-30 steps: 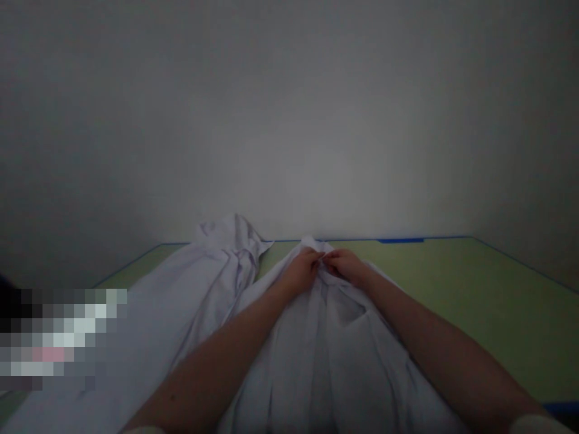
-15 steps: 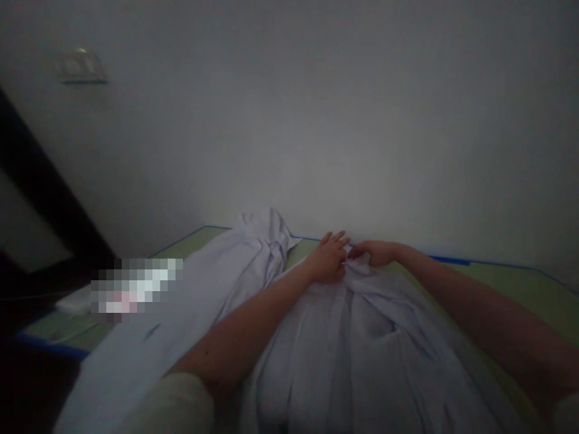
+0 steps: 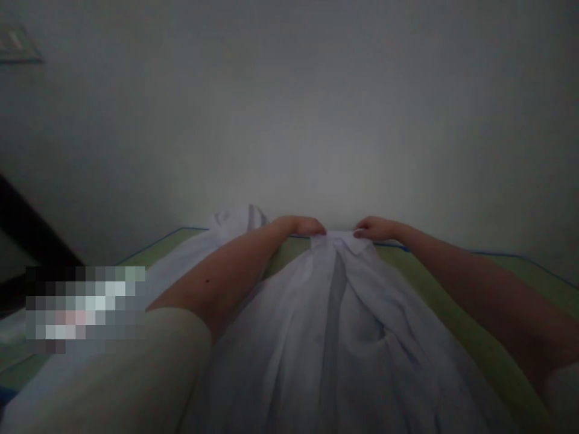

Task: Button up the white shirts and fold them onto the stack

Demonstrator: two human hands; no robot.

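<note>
A white garment [image 3: 307, 319] with long folds lies spread on a green mat [image 3: 294, 256] with blue edging. Its narrow top band is stretched between my hands near the wall. My left hand [image 3: 310, 226] is closed on the left end of that band. My right hand [image 3: 374, 228] pinches the right end between thumb and fingers. A second white cloth [image 3: 237, 220], crumpled at its far end, lies to the left, partly behind my left arm.
A grey wall [image 3: 325, 120] rises right behind the mat. At the upper left a switch plate or socket [image 3: 18, 45] is fixed to it. A dark slanting frame [image 3: 34, 229] stands at the left. A pixelated patch covers something at the lower left.
My hands have moved apart, drawing the garment's top band straight between them. My left hand has shifted left from lying over the cloth to gripping its edge. The view has turned slightly right.
</note>
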